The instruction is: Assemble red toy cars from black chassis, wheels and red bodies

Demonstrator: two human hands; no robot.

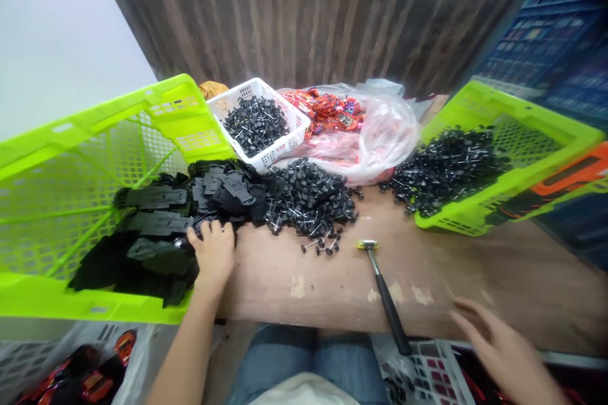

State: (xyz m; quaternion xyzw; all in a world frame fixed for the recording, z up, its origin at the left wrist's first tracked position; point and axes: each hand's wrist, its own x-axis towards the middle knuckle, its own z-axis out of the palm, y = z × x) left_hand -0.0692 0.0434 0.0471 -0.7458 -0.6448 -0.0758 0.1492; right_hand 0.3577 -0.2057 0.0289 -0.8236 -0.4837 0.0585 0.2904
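Black flat plastic plates (156, 228) are heaped just left of and ahead of the left hand (212, 253), spilling from a lime-green mesh plastic crate (71, 158) tipped on its side. Left hand lies palm down on the near edge of that heap, fingers curled, tips buried among the plates; cannot tell if it grips one. Right of this hand, near it, a loose pile of small black plastic wheels on metal axle pins (308, 199); a few strays lie closer to the table edge.

Right hand (494, 342) is blurred, spread flat and wide, palm down over the near edge of the worn wooden table (332, 285), nothing in it. Left of it, apart from it, a small hammer with a yellow-green head and black handle (386, 297) lies flat, head away from the person, handle end over the table edge.

Farther ahead of the left hand: a white plastic mesh basket (289, 142) filled with more wheels. Ahead of the right hand: a clear plastic bag of red packets (375, 139) and a second lime-green crate (527, 126), tipped, wheels pouring from it onto the table
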